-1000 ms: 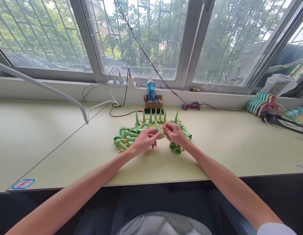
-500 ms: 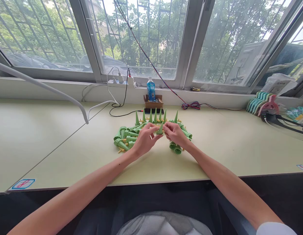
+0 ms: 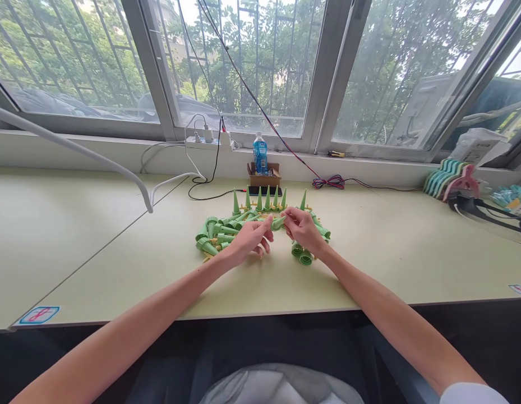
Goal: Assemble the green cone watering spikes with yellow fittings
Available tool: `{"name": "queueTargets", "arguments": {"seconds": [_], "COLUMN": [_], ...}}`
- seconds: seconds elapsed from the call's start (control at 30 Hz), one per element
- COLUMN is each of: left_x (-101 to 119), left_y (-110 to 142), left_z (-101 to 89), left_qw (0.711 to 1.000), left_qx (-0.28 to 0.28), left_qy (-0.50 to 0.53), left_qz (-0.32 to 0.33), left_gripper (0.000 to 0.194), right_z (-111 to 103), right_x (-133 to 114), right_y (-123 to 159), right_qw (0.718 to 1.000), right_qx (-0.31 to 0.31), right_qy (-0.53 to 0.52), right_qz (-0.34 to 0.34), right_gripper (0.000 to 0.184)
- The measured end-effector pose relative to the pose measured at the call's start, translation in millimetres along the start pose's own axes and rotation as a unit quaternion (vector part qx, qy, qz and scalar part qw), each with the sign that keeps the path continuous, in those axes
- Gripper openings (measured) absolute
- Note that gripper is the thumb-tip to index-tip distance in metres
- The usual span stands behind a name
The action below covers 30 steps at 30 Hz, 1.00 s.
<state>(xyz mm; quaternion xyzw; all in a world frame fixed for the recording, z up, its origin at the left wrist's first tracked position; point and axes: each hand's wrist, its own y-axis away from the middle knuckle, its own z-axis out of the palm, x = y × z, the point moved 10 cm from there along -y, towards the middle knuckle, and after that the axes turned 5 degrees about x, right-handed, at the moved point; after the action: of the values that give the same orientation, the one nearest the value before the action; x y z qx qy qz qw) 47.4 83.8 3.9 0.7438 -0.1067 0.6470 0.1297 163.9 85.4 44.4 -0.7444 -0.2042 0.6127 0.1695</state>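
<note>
Above the table, a green cone-shaped watering spike (image 3: 278,224) is held tilted, its narrow end toward the right. My right hand (image 3: 303,230) pinches it by that end. Beside its wide end is my left hand (image 3: 252,238), fingers spread apart; one fingertip is at the spike, though I cannot tell if it presses on it. A row of upright green spikes (image 3: 260,200) with small yellow fittings stands just behind the hands. More spikes (image 3: 207,245) lie in a heap by my left hand, and others (image 3: 305,257) lie under my right wrist, open ends facing me.
Behind the row are a phone (image 3: 264,191) and a small cardboard box (image 3: 265,178) with a blue bottle (image 3: 259,152). Coiled cable (image 3: 328,181) lies at the back. A white cable arm (image 3: 117,159) hangs at left. Clothes hangers (image 3: 449,178) lie far right.
The spike has tipped from upright to slanting right. My left fingers have loosened and spread from it, while my right hand has taken its narrow end.
</note>
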Motion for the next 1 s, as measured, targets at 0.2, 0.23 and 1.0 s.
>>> {"name": "queueTargets", "arguments": {"seconds": [0.2,0.23,1.0], "left_x": [-9,-9,35], "left_y": [6,5,12], "left_z": [9.6,8.8,-11.7], "left_qw": [0.996,0.996,0.968], "left_qx": [-0.039,-0.037,0.062], "left_qy": [0.042,0.049,-0.103], "left_qz": [-0.064,-0.06,0.22], "left_gripper": [0.062,0.061,0.039], "right_z": [4,4,14], "right_x": [-4,-4,3], "right_y": [2,3,7], "right_qw": [1.0,1.0,0.993], "right_qx": [-0.016,-0.019,-0.075], "right_qy": [0.004,0.005,-0.057], "right_qz": [-0.009,-0.007,0.068], "right_gripper": [0.034,0.034,0.037]}}
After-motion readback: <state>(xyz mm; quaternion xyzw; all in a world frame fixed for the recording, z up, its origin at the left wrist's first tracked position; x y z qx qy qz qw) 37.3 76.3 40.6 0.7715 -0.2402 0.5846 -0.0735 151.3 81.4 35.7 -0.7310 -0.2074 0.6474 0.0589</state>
